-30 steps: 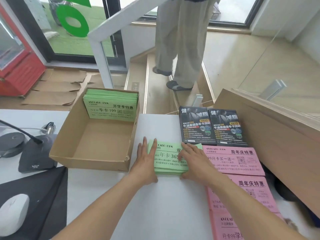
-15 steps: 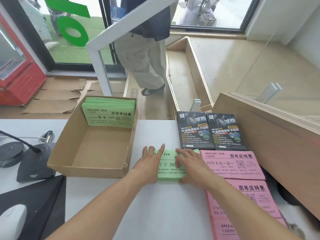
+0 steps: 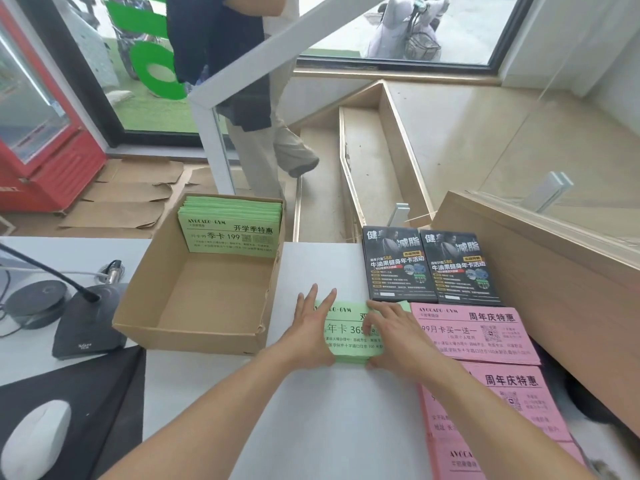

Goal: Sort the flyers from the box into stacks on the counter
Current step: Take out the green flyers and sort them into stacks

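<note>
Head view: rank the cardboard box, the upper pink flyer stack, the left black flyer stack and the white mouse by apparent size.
1. cardboard box
2. upper pink flyer stack
3. left black flyer stack and white mouse: look alike; the mouse is nearer and cropped.

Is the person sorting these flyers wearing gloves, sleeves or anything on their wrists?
No. The left hand and right hand are bare, with no gloves, rings or watch visible. Both forearms are uncovered as far as the frame shows; no sleeve enters the picture.

Beyond my white counter, pale wooden steps drop toward a daylit glass door. A red fridge stands left, flattened cardboard on the floor, a glass partition right.
</note>
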The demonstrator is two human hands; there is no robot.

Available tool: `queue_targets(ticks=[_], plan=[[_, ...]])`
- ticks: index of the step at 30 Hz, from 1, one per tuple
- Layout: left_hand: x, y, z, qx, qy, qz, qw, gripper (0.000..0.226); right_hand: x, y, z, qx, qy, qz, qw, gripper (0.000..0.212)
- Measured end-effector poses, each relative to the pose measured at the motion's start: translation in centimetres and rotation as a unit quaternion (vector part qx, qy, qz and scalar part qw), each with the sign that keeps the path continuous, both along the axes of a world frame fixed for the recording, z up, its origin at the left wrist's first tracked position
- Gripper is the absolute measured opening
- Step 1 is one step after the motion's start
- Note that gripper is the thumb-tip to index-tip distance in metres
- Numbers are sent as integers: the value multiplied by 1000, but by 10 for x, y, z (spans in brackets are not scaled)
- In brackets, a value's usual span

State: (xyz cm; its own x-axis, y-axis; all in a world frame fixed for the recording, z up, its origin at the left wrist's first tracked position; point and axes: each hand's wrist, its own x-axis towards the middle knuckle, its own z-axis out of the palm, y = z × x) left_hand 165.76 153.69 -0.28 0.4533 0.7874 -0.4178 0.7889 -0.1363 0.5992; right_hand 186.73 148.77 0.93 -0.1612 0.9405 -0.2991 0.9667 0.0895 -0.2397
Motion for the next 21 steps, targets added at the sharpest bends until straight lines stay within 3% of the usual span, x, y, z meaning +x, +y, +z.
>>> queue_targets(ticks=[5,12,18,21], plan=[[1,-6,-7,15,-39,44,998,134,-5,-2,5,15,11,-6,1000,62],[6,-17,-10,26,-45,66,996,128,-10,-6,5,52,33,-39,997,45],[-2,-32,-6,64,-89,75,991,105,-14,-10,6,20,8,-39,999,44],[-9,-44,7,127,-191,99,968,75,-23,-14,11,45,62,-71,995,57]])
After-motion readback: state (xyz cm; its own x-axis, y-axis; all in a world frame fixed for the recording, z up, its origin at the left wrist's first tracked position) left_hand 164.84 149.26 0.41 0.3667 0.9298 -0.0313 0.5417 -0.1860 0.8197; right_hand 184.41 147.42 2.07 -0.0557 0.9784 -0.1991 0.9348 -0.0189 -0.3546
